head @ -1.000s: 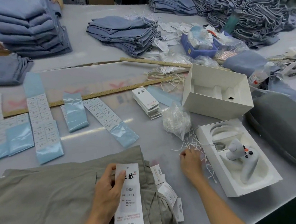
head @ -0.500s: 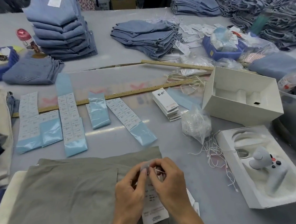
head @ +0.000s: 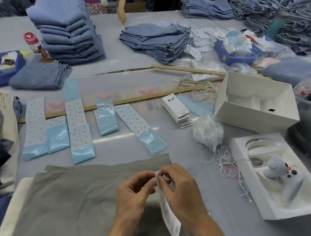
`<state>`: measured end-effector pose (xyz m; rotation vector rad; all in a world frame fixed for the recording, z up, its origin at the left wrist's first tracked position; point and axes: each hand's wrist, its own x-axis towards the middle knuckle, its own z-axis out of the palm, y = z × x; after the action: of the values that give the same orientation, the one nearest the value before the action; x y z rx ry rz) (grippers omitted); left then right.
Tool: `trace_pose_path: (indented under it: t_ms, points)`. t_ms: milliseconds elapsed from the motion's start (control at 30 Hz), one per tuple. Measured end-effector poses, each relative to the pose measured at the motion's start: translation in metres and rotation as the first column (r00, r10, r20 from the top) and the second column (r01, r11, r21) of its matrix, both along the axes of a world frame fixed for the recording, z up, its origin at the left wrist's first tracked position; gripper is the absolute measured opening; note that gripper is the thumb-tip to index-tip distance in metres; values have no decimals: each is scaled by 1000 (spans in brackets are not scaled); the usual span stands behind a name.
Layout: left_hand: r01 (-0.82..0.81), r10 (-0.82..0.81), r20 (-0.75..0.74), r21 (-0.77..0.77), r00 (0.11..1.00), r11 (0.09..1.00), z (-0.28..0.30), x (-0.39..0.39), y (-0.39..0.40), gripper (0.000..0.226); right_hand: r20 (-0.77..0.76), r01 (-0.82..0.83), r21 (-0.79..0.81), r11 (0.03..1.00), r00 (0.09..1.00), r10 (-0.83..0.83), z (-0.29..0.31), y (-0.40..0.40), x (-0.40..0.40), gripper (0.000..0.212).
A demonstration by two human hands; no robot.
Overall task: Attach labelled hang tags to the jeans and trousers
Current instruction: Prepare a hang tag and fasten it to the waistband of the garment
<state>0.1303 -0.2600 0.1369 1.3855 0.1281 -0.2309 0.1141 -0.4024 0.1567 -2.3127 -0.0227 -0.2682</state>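
Grey-green trousers [head: 75, 200] lie flat at the near edge of the table. Above them my left hand [head: 132, 195] pinches the top of a white hang tag [head: 169, 220], which hangs edge-on towards me. My right hand [head: 179, 189] pinches a thin white string [head: 167, 178] at the tag's top corner. Both hands meet over the trousers' upper right part. A stack of blank hang tags [head: 177, 110] lies mid-table, and a clear bag of white strings [head: 207, 132] sits right of it, with loose strings [head: 227, 165] spilled beside it.
Blue-backed label sheets [head: 80, 123] lie in a row behind the trousers, with wooden rulers [head: 148, 99] beyond. Two white boxes [head: 253, 104] stand right, the nearer holding a controller [head: 280, 169]. Folded jeans stacks [head: 68, 30] fill the far table. Another person's hand [head: 121, 14] reaches in.
My right hand left the loose strings and came to the tag with a string. The tag has turned from flat to edge-on between both hands. The view has shifted left.
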Motion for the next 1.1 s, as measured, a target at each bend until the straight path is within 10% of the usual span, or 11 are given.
trace_pose_path:
  t_ms: [167, 333, 533, 767, 967, 1100]
  points:
    - [-43, -54, 241, 378, 969, 925, 15, 6, 8, 18, 41, 71, 82, 994, 996, -75, 7, -2, 0, 12]
    - [-430, -447, 679, 724, 582, 540, 74, 27, 30, 4, 239, 244, 261, 934, 921, -308, 33, -27, -7, 22]
    - [-115, -525, 677, 661, 516, 741, 130, 34, -3, 5, 283, -3, 235, 972, 957, -65, 78, -28, -14, 35]
    - [113, -413, 559, 493, 719, 863, 99, 29, -5, 6, 285, -10, 199, 980, 957, -49, 67, -39, -23, 4]
    - [185, -525, 75, 886, 848, 425, 1, 7, 23, 19, -112, -38, -171, 985, 994, 19, 20, -54, -53, 5]
    - [175, -479, 42, 900, 877, 399, -22, 5, 22, 25, -288, -68, -152, 986, 957, 22, -10, -41, -72, 6]
